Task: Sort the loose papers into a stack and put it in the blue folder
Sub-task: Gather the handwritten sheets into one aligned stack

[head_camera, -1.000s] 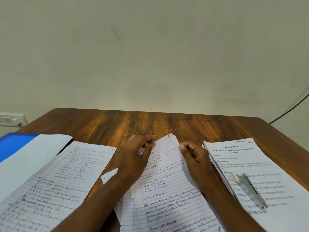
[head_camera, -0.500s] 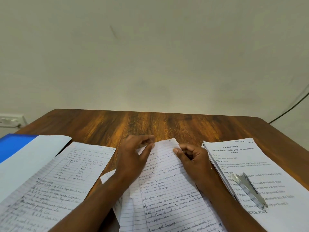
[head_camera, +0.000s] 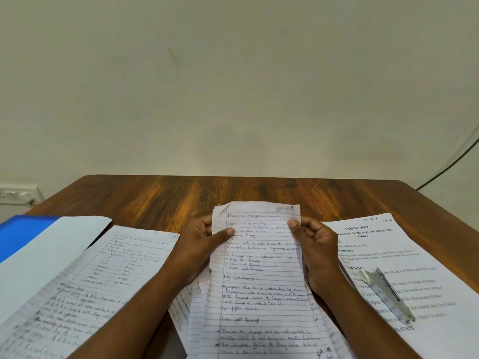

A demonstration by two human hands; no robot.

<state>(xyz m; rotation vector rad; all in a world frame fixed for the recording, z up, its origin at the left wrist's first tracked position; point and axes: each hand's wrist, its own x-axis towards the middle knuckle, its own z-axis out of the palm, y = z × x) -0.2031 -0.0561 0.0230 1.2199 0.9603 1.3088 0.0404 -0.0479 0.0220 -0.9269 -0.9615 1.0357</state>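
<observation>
Handwritten lined papers (head_camera: 261, 275), centre of counter (head_camera: 259, 190): long axis running away from viewer, heading at far end. Pinched at upper side edges by left hand (head_camera: 199, 244) and right hand (head_camera: 316, 244), fingers curled. Blue folder (head_camera: 23, 231) far left.

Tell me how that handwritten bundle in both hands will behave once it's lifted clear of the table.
Probably floppy: the lined sheets are thin, held only at their top edges by the left hand and right hand. Likely to fan apart, since lower pages already splay out unevenly. Probably light, as fingertip pinches hold it.
</observation>
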